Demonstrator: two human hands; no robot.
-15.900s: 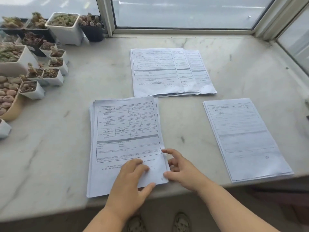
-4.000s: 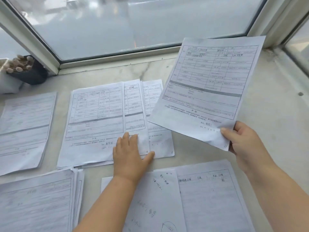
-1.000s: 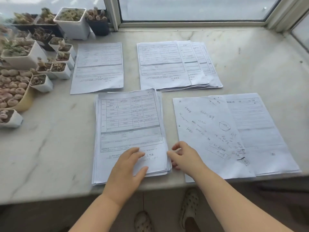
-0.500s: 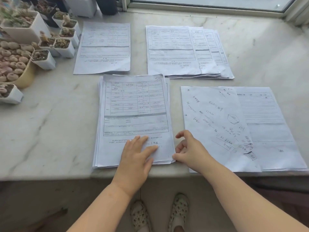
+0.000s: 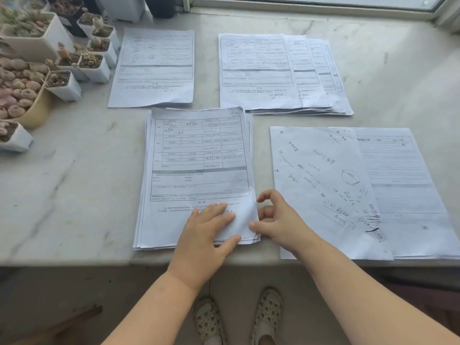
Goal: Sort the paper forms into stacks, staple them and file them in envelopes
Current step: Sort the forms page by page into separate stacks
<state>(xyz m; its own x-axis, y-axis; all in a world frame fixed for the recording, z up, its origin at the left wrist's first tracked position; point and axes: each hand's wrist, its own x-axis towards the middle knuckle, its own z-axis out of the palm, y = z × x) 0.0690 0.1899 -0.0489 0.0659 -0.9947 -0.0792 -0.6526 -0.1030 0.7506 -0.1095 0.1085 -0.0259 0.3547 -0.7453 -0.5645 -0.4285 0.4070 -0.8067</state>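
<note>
Marble surface [image 5: 74, 170], grey-veined, runs under a window frame [image 5: 311, 7] along its far edge. Main stack of forms [image 5: 196, 155] sits at the near edge, centre. Left hand [image 5: 207, 232] lies flat on the stack's near right corner, fingers straight, pressing. Right hand [image 5: 276, 220] is at that same corner, thumb and fingers curled against the sheet edges; real pinch or just touching, can't tell. Single form [image 5: 154, 68] toward far left, fanned pile [image 5: 278, 73] far centre, handwritten sheet [image 5: 321, 185] over a lined form [image 5: 403, 180] near right. Succulent pots [image 5: 62, 58] crowd the far left corner. Shoes [image 5: 239, 317] on the floor below.
</note>
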